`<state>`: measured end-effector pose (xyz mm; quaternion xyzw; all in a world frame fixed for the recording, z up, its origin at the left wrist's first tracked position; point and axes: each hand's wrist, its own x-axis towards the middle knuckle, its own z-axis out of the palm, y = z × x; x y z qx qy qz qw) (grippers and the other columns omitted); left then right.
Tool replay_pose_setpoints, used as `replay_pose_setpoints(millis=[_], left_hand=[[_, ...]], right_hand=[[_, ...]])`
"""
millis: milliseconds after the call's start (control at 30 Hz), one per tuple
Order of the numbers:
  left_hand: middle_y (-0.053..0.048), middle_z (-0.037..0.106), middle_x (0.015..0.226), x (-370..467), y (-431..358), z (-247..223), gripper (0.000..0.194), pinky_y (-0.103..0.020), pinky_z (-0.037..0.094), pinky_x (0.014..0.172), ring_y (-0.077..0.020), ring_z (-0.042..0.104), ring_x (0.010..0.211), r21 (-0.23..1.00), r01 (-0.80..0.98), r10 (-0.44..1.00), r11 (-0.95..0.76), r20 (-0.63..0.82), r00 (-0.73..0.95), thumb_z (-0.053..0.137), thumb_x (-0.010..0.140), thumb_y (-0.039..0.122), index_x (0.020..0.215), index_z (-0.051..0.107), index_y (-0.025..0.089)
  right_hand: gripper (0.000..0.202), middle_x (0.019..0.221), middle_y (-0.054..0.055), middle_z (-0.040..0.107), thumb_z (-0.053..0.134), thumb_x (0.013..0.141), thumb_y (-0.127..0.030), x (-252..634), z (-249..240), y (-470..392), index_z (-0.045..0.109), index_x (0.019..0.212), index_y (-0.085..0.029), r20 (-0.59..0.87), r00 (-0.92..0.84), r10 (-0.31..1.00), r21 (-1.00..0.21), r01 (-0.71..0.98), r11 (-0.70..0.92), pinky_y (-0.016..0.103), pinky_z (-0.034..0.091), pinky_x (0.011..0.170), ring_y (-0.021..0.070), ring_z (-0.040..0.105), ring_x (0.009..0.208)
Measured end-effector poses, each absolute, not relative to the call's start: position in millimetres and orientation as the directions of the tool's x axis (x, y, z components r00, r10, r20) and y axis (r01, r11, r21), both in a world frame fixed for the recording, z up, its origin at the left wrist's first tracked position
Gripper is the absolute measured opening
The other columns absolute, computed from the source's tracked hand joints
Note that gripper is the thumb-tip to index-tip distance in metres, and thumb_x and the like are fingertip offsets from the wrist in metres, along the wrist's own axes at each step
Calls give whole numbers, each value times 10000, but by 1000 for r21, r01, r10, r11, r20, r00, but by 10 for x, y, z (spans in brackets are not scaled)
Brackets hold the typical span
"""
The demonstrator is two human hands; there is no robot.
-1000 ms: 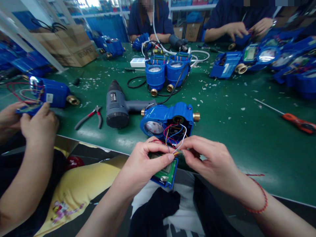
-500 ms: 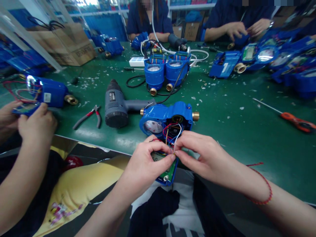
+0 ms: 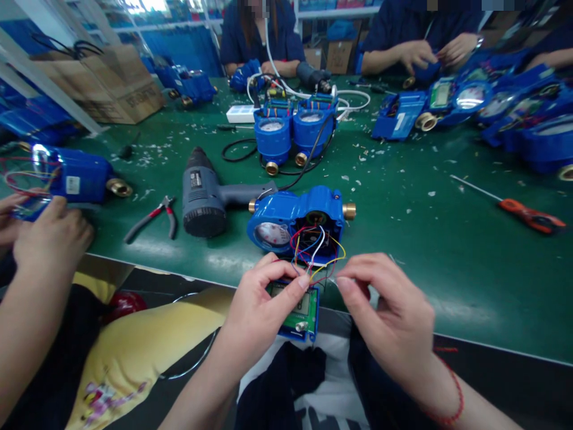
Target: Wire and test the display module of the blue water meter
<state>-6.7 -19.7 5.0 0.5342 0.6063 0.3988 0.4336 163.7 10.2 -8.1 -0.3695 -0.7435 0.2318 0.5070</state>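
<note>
Pinched in the left hand (image 3: 266,292), thin wires (image 3: 319,245) are apparently being sorted above the circuit board (image 3: 311,306), nearer than the blue meter (image 3: 286,208), with careful handling next being called for from the right hand (image 3: 391,307), whose grip cannot be told.

The left hand (image 3: 264,292) is held pinched on the near side of the closest blue meter (image 3: 281,206); the right hand (image 3: 394,304), fingers curled, is held to its near right.
</note>
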Motion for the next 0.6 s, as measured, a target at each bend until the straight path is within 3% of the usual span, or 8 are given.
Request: replay_pose_setpoints(millis=[200, 433, 600], left_hand=[[-13, 570, 806, -36, -191, 71, 159, -279, 398, 775, -162, 551, 821, 935, 351, 998, 55, -42, -45, 582, 834, 262, 725, 661, 177], [-12, 568, 805, -49, -187, 54, 169, -282, 404, 750, -158, 552, 801, 943, 327, 998, 60, -53, -30, 584, 829, 276, 716, 655, 173], [0, 553, 788, -61, -190, 59, 173, -273, 400, 724, -148, 538, 787, 947, 310, 996, 89, -83, -32, 591, 828, 287, 701, 650, 185]], right_hand=[[96, 762, 34, 663, 598, 821, -119, 1464, -142, 109, 678, 790, -163, 366, -282, 887, -909, 98, 406, 235, 473, 553, 131, 607, 679], [77, 726, 16, 617, 602, 802, -150, 1477, -125, 133, 647, 740, -158, 154, -340, 928, -987, -12, 159, 178, 442, 470, 86, 537, 582], [70, 706, 5, 599, 593, 778, -134, 1461, -98, 146, 639, 730, -157, 101, -361, 927, -994, -63, 84, 170, 441, 450, 68, 501, 526]])
